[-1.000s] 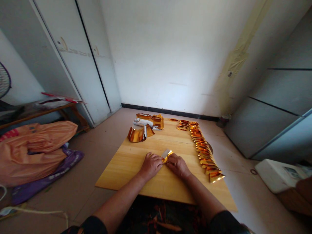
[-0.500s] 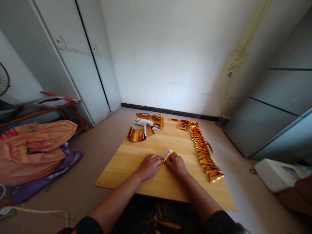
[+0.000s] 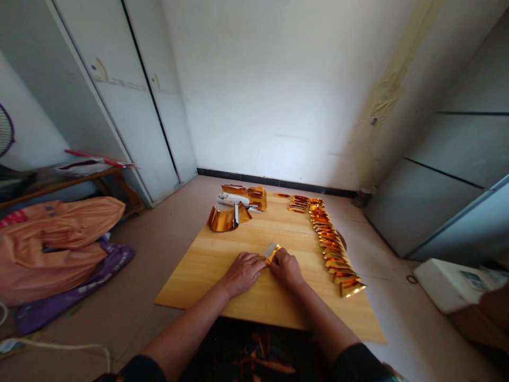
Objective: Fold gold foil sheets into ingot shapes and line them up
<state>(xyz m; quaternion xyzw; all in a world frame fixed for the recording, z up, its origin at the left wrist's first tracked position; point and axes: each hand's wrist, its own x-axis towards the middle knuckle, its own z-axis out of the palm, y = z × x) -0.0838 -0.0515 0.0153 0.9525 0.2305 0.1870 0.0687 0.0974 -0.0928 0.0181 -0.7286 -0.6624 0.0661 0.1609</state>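
Observation:
A small sheet of gold foil paper (image 3: 271, 251) with a pale side showing lies on the wooden board (image 3: 222, 249) between my hands. My left hand (image 3: 244, 271) presses its fingertips on the sheet's left edge, fingers close together. On the right edge, my right hand (image 3: 287, 268) has its fingers curled and pinched on the foil. The fingertips partly cover the sheet. Along the board's right side runs a row of overlapping folded gold foil pieces (image 3: 330, 246). A curved stack of gold foil sheets (image 3: 223, 218) stands at the far left.
More gold foil stacks (image 3: 256, 197) and white paper rolls (image 3: 233, 199) lie at the board's far edge. Left on the floor are an orange bag (image 3: 59, 249) and a purple bag (image 3: 79, 284). A white box (image 3: 453, 284) is at right, near grey cabinets (image 3: 449, 170).
My hands stay at the same spot with only slight finger shifts on the foil paper. The row and stacks have not moved.

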